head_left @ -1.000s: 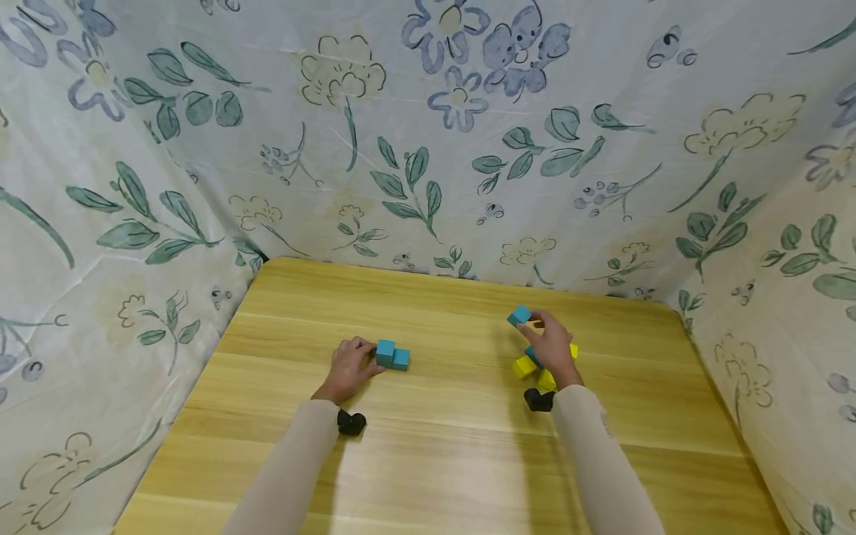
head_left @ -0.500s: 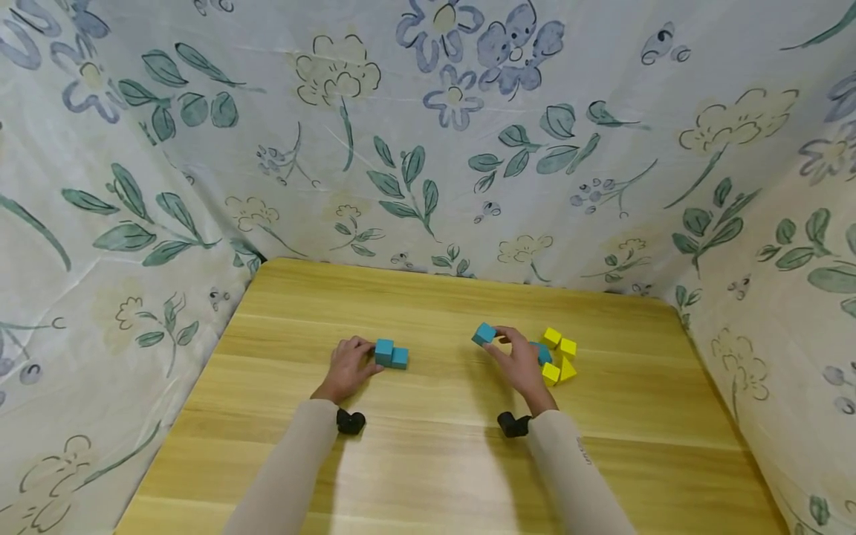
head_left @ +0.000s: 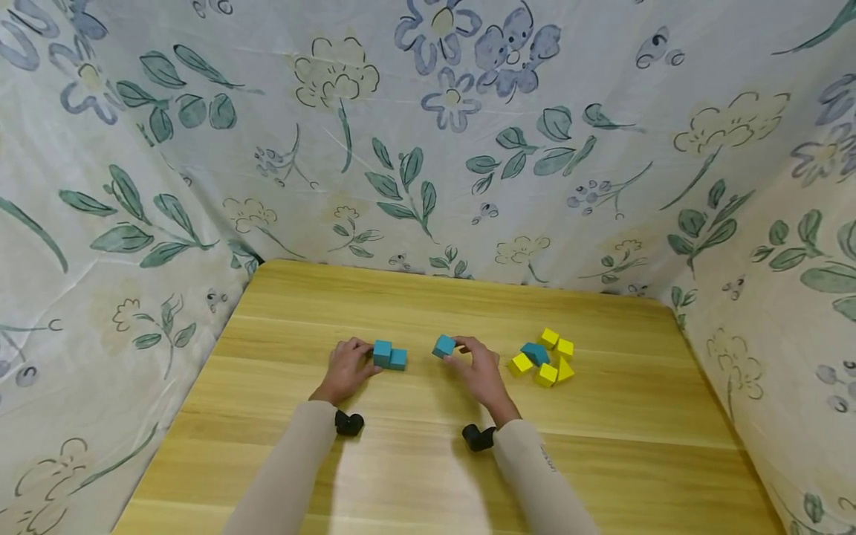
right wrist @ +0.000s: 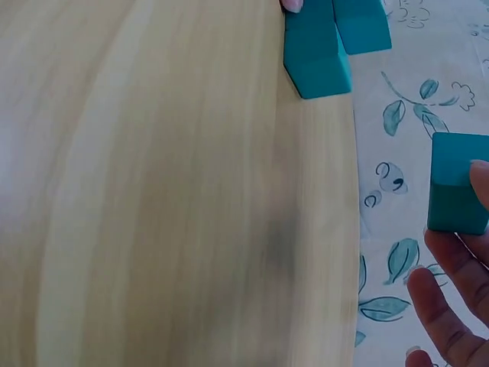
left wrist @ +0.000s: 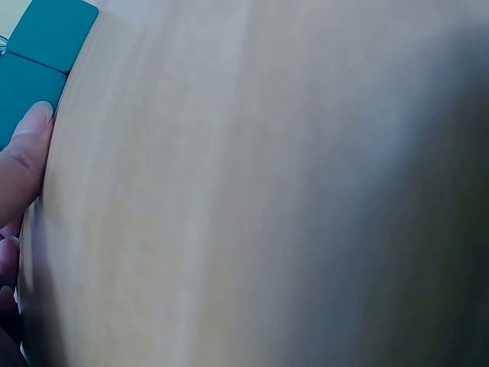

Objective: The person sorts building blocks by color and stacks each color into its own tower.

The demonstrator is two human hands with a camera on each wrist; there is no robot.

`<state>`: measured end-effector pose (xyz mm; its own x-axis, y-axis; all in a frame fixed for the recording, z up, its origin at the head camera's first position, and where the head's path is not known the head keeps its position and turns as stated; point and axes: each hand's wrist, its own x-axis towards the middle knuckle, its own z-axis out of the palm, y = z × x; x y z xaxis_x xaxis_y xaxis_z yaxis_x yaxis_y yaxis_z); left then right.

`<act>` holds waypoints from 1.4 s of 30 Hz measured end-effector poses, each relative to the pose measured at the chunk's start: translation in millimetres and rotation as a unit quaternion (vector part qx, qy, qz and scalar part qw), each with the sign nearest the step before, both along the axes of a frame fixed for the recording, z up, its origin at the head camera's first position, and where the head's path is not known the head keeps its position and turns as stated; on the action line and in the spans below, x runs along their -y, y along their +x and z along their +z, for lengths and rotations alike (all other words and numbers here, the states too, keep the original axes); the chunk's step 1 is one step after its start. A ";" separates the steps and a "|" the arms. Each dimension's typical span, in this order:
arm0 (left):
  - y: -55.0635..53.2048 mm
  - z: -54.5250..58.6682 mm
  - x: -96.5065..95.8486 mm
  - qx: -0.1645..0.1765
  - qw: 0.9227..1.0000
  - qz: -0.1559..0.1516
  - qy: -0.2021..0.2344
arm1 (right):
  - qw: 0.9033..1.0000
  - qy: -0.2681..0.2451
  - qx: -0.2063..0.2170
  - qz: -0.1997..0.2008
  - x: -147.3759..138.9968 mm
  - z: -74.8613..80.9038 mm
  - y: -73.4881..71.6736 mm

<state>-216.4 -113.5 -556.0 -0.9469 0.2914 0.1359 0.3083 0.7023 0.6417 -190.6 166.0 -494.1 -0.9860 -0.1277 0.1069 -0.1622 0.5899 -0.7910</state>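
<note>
Near the middle of the wooden table, my left hand grips a blue block between thumb and fingers. A lower blue block sits against its right side. The thumb lies on the front face of the gripped block in the left wrist view. To the right, my right hand pinches a blue cube by thumb and fingertips, held over the table. That cube appears at the right edge of the right wrist view, apart from the two other blue blocks.
Several yellow blocks, one of them triangular, surround an angular blue block at the right. Behind the wooden table hangs a floral cloth, which also closes off both sides.
My right hand has carried the blue cube leftward from the block pile toward the left-hand blocks, uncovering the yellow blocks. My left hand has stayed in place on its block.
</note>
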 end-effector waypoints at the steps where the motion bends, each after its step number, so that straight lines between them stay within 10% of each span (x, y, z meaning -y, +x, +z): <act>1: 0.0 -0.3 0.0 0.000 1.000 0.000 0.000 | 1.000 -0.001 -0.003 0.004 3.8 -1.7 0.3; 42: -0.1 1.1 -1.3 0.001 1.000 0.008 -0.005 | 0.992 0.065 0.021 0.108 61.2 -15.5 -21.5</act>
